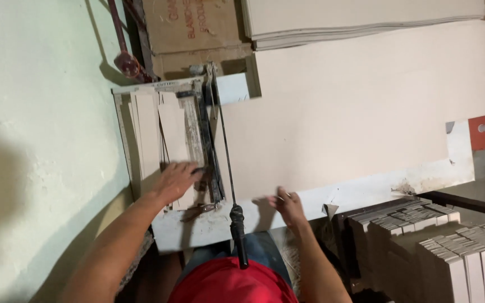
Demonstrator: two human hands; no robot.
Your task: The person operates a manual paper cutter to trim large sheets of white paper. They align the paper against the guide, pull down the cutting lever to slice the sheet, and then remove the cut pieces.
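Left hand: the left hand (176,180) lies flat, palm down, on the cut strips (170,137) at the cutter bed, at about 9 o'clock from the blade arm; fingers lie close together and stretched out, holding nothing.
Right hand: the right hand (287,205) rests at the near edge of the large sheet (355,112), at about 3 o'clock from the handle; fingers are loosely bent on the sheet's edge, and whether they pinch it I cannot tell.
Sheet: big, pale, it lies across the white table (366,191) and runs from the cutter toward 2 o'clock.
Cutter: the paper cutter (197,140) stands at the table's left end; its thin blade arm (224,140) is raised and ends in a black handle (239,235) pointing toward 6 o'clock, between the two hands and touched by neither.
Strips: several pale narrow pieces lie side by side on the bed, running toward 12 o'clock.
Around: a stack of sheets (360,17) at 12 o'clock, bundles of cut pieces (450,247) at 4 o'clock, a pale green wall (35,112) at 9 o'clock.
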